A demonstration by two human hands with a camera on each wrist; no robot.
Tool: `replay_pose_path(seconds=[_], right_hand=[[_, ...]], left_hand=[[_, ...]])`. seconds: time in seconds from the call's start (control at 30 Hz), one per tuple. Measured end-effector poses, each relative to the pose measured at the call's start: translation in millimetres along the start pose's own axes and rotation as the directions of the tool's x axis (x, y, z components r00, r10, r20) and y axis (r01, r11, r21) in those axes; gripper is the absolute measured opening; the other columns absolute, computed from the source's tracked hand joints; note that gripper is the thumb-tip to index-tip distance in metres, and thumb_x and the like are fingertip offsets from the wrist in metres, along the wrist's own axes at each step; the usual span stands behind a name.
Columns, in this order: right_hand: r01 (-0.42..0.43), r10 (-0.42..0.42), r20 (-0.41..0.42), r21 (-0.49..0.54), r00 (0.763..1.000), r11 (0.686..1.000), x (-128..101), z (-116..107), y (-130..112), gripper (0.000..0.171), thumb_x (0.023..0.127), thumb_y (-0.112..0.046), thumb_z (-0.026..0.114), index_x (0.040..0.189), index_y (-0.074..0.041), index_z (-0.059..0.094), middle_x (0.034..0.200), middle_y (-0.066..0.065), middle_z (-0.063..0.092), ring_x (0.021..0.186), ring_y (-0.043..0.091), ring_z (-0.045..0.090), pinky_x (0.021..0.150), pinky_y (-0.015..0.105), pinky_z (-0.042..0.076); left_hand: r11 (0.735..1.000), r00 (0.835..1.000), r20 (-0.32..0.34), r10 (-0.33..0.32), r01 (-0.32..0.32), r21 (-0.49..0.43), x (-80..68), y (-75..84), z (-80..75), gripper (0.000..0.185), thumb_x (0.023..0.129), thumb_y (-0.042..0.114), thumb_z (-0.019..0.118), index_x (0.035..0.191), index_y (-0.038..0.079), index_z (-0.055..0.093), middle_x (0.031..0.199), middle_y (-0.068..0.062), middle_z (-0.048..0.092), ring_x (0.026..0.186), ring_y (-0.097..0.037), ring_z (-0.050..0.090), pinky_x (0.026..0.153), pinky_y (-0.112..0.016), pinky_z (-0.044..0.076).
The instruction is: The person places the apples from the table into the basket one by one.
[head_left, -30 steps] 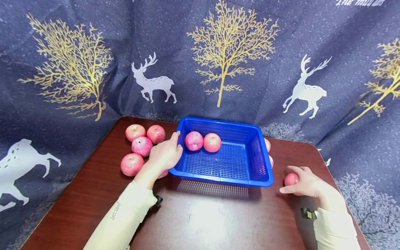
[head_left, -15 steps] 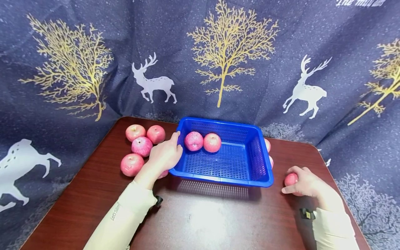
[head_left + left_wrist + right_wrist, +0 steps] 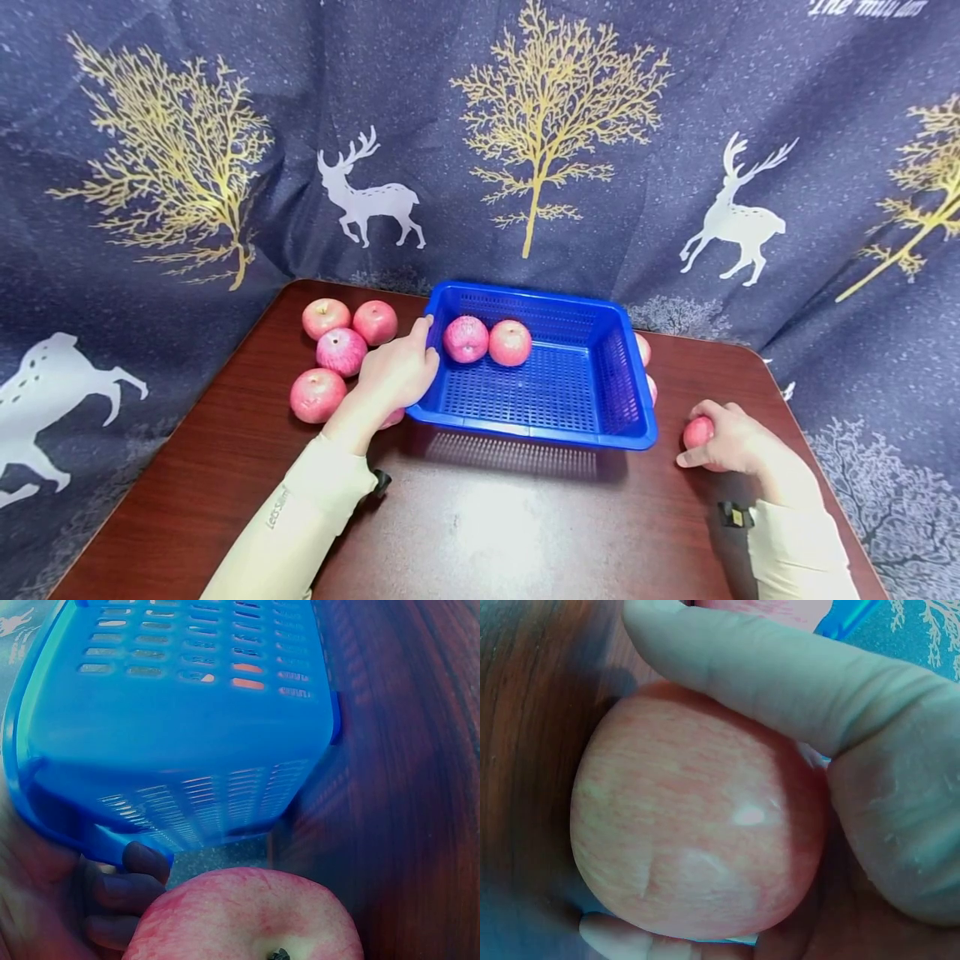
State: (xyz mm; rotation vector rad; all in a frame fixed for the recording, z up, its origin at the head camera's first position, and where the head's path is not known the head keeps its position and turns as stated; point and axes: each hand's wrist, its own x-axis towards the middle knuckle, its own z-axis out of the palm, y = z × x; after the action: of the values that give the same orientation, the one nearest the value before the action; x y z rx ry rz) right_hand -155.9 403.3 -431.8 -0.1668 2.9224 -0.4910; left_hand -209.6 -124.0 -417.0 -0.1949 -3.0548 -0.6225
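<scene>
A blue slotted basket (image 3: 536,429) stands mid-table with two pink apples (image 3: 466,338) (image 3: 510,342) at its back left. My left hand (image 3: 397,371) holds the basket's left rim, thumb inside; in the left wrist view its fingers (image 3: 127,889) curl under the rim of the basket (image 3: 180,712). An apple (image 3: 247,915) lies just beneath that palm. To the right of the basket my right hand (image 3: 720,437) grips a pink apple (image 3: 697,432) on the table. The right wrist view shows the thumb (image 3: 780,667) and fingers wrapped round that apple (image 3: 697,825).
Several more apples lie left of the basket (image 3: 326,317) (image 3: 341,351) (image 3: 317,395). Two others peek out behind its right wall (image 3: 642,348) (image 3: 651,387). The brown table (image 3: 487,525) is backed by a dark printed curtain (image 3: 525,125).
My right hand's fingers have closed more tightly round the apple and it has shifted slightly. The left hand and basket have stayed put.
</scene>
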Motion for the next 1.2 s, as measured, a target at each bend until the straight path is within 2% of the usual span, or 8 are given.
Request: replay_pose_path(seconds=[0.63,0.97,1.2], right_hand=[[0.029,-0.03,-0.013,-0.052,0.999,0.998,3.9,2.2,2.5,0.061,0.066,-0.033,0.1,0.11,-0.005,0.069,0.096,0.014,0.063,0.084,0.028,0.062,0.071,0.044,0.051],[0.036,-0.039,-0.07,-0.046,0.997,0.998,6.9,7.1,2.6,0.061,0.065,-0.029,0.099,0.11,-0.002,0.068,0.095,0.016,0.063,0.08,0.028,0.062,0.071,0.045,0.051],[0.035,-0.038,-0.085,-0.036,0.996,0.999,7.8,9.0,4.5,0.056,0.069,-0.029,0.097,0.111,-0.004,0.068,0.095,0.014,0.063,0.082,0.029,0.062,0.07,0.044,0.05]], left_hand=[[1.0,1.0,0.007,-0.01,0.01,-0.008,-0.8,-0.2,0.4,0.065,0.113,0.038,0.051,0.172,0.017,0.036,0.127,-0.022,0.076,0.1,-0.042,0.077,0.077,-0.059,0.062],[1.0,1.0,0.007,-0.005,0.005,-0.005,-0.3,-0.5,0.2,0.064,0.113,0.038,0.05,0.172,0.018,0.036,0.129,-0.023,0.076,0.103,-0.042,0.077,0.078,-0.059,0.062],[1.0,1.0,0.007,-0.003,0.004,-0.005,-0.3,0.9,-0.3,0.064,0.113,0.037,0.05,0.172,0.017,0.036,0.126,-0.023,0.076,0.1,-0.042,0.076,0.077,-0.059,0.062]])
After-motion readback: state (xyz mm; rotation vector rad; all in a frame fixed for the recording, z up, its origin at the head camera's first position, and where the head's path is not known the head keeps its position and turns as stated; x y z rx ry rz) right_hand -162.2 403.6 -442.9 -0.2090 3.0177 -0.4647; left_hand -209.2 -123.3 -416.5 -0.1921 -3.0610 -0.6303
